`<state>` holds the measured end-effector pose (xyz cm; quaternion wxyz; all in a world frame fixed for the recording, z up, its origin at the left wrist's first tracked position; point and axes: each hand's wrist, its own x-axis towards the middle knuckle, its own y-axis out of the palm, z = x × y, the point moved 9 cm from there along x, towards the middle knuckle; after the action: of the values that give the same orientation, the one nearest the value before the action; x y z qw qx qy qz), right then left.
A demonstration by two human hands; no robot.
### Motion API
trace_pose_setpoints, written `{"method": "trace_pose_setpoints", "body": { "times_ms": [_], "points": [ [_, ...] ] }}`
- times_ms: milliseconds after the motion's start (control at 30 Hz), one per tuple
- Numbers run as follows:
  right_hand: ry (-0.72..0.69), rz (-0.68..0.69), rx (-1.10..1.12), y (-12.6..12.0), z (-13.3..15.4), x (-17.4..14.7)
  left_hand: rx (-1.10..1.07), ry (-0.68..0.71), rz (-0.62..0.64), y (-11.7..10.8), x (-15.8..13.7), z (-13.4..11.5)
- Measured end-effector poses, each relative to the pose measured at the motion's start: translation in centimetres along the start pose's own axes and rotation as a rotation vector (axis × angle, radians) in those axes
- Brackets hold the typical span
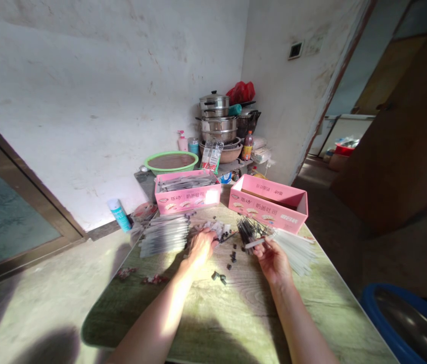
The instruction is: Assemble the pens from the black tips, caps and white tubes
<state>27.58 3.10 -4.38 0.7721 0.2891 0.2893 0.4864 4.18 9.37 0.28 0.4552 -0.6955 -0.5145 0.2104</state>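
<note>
My right hand (273, 260) is closed, pinching a short whitish translucent tube (254, 243) between thumb and fingers. It hovers beside a bundle of thin black rods (246, 230) and a fanned pile of whitish tubes (294, 250). My left hand (201, 245) reaches down, its fingers bent together at a heap of small whitish pieces (217, 228); its fingertips are hidden, so what they grip cannot be made out. Left of it lies a neat stack of grey-white tubes (165, 235). Several small black caps or blocks (220, 277) lie scattered on the wooden table (213, 318) between my hands.
Behind the piles stand two pink boxes: the left box (188, 199) holds many grey strips, the right box (268, 207) shows a brown inside. Farther back are a green basin (171, 162) and stacked steel pots (217, 119). A spray can (119, 215) stands left, a blue tub (406, 313) right.
</note>
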Motion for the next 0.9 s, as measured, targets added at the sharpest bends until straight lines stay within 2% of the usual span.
{"method": "trace_pose_setpoints", "body": {
  "times_ms": [100, 167, 267, 367, 433, 600, 900],
  "points": [
    [0.001, 0.005, -0.008, 0.1, -0.2, -0.1, -0.027, -0.003, -0.015, -0.1, -0.1, -0.4],
    [0.002, 0.02, -0.032, 0.2, -0.3, -0.1, -0.118, -0.033, -0.045, -0.3, -0.2, -0.4],
    [-0.002, 0.046, -0.073, 0.4, -0.4, 0.0, -0.434, -0.129, -0.061, -0.1, -0.5, 0.1],
    [-0.011, 0.062, -0.101, 0.7, -0.4, -0.1, -0.829, -0.161, 0.002, 0.9, -0.8, -0.4],
    [-0.02, 0.078, -0.12, 1.0, -0.5, -0.3, -0.991, -0.157, 0.058, 1.4, -1.0, -1.0],
    [-0.041, 0.112, -0.149, 2.0, -0.4, -0.9, -1.1, -0.154, 0.155, 2.1, -1.3, -1.9],
    [-0.048, 0.111, -0.169, 2.4, -0.3, -1.1, -1.177, -0.129, 0.199, 2.7, -1.4, -2.2]
  ]
}}
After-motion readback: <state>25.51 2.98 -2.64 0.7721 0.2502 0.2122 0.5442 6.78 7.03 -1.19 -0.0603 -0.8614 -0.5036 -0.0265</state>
